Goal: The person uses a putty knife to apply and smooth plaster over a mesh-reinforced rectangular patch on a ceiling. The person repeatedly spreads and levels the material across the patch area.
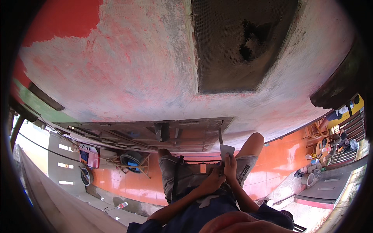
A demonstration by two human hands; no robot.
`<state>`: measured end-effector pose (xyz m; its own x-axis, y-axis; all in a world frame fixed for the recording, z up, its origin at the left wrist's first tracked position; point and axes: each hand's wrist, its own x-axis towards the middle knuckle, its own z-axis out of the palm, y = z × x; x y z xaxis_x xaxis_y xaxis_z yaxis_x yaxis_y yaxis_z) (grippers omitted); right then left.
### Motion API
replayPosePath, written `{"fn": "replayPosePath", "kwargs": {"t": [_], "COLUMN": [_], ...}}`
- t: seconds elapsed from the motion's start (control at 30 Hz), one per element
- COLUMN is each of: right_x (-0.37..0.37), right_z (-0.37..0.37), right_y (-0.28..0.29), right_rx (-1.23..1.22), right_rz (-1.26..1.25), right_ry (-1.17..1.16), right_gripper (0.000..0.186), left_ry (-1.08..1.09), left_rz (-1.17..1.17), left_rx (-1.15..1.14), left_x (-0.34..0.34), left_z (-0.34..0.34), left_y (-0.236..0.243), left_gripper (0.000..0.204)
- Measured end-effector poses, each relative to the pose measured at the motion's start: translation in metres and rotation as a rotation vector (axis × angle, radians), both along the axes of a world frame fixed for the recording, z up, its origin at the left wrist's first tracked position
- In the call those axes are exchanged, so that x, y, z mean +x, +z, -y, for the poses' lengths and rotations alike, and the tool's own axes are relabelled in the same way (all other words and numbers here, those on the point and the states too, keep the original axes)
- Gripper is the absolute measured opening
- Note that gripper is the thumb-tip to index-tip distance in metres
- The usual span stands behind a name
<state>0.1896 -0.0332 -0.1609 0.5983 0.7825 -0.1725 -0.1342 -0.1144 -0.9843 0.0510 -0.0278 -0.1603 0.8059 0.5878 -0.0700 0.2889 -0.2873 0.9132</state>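
Note:
My right hand (230,167) is closed around the lower end of a flat grey plate with a straight upper edge (227,150), which looks like a scraper blade. A thin dark strip (220,136) rises beside the plate; I cannot tell whether they are joined. My left hand (216,178) is closed just below and against the right one, and what its fingers hold is hidden. Both hands are in front of my lap, between my knees. Facing them is a wall (147,66) with patchy whitish and pink scuffed paint.
A dark mesh-covered opening (229,73) with a torn hole is set in the wall. Below it runs a dark-framed window (182,136). Orange tiles (268,163) cover the floor. Tubs on a wooden stand (132,161) are at left; chairs (316,130) and buckets (308,179) at right.

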Motion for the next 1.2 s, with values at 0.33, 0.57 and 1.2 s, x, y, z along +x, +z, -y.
{"fn": "replayPosePath", "kwargs": {"t": [0.33, 0.57, 1.2], "right_x": [0.042, 0.065, 0.056], "right_z": [-0.015, -0.038, -0.04], "right_y": [0.017, 0.044, 0.068], "right_rx": [0.19, 0.234, 0.291], "right_rz": [-0.047, -0.096, -0.192], "right_ry": [-0.208, -0.251, -0.29], "right_gripper": [0.03, 0.035, 0.029], "left_ry": [-0.078, -0.022, 0.001], "left_rz": [0.022, 0.167, 0.11], "left_rx": [-0.205, -0.215, -0.196], "left_x": [0.021, 0.03, 0.046], "left_z": [-0.023, -0.017, -0.025], "left_y": [0.041, 0.028, 0.011], "left_gripper": [0.055, 0.054, 0.037]}}
